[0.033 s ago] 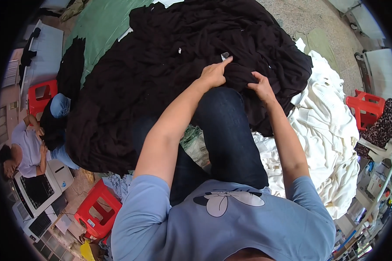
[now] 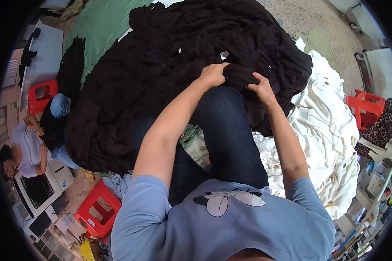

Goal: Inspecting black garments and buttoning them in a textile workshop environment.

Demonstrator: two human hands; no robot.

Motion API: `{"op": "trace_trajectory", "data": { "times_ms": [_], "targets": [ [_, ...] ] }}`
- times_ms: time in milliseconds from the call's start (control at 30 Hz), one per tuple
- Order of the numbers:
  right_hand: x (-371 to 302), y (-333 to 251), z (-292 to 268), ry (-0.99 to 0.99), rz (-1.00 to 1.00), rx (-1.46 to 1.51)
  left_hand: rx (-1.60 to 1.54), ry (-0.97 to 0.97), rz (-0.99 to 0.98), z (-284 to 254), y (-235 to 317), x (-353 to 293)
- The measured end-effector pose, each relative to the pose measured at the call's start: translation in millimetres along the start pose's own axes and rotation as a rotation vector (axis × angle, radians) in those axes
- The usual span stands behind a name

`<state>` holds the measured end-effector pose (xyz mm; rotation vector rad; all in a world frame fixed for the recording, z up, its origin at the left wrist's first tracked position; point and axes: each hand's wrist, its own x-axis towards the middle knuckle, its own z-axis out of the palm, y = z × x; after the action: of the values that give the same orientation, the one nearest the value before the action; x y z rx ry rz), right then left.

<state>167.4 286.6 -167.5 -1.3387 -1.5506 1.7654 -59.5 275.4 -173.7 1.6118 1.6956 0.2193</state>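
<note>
A large heap of dark brown garments [image 2: 130, 95] lies before me and over my knees. My left hand [image 2: 213, 75] is closed on a fold of dark cloth just above my knee. To its right, my right hand [image 2: 263, 88] pinches the same dark garment [image 2: 239, 75] between thumb and fingers. The cloth stretches between the two hands, and its edge is hard to tell from the heap. Just beyond my left fingertips a small white label [image 2: 224, 55] shows on the dark cloth.
White knit garments [image 2: 326, 126] are piled at my right. Red plastic stools stand at the lower left [image 2: 98, 209], far left [image 2: 42, 93] and right [image 2: 365, 108]. A person [image 2: 28, 145] sits at the left beside a white machine [image 2: 39, 189]. Green sheeting [image 2: 102, 32] covers the floor at the far left.
My left index finger, stretched toward the white label before, has drawn back and bent onto the cloth. My right hand stays nearly in place on the garment.
</note>
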Motion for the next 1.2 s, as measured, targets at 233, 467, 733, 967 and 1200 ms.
{"op": "trace_trajectory", "data": {
  "times_ms": [233, 467, 733, 967, 1200],
  "targets": [
    [-36, -106, 9, 0.037, -0.273, 0.213, -0.513, 0.327, 0.303, -77, 20, -28],
    [-82, -230, 11, -0.027, -0.670, 0.001, -0.729, 0.506, 0.561, -195, 129, -142],
    [-161, -335, 35, -0.033, -0.943, 0.345, -0.570, 0.789, 0.881, -258, 190, -271],
    [-204, -368, 25, 0.043, -1.109, 0.533, -0.405, 0.822, 0.807, -253, 195, -373],
    [-208, -321, -2, -0.079, -0.842, 0.839, -0.329, 0.765, 0.746, -236, 190, -416]
  ]
}}
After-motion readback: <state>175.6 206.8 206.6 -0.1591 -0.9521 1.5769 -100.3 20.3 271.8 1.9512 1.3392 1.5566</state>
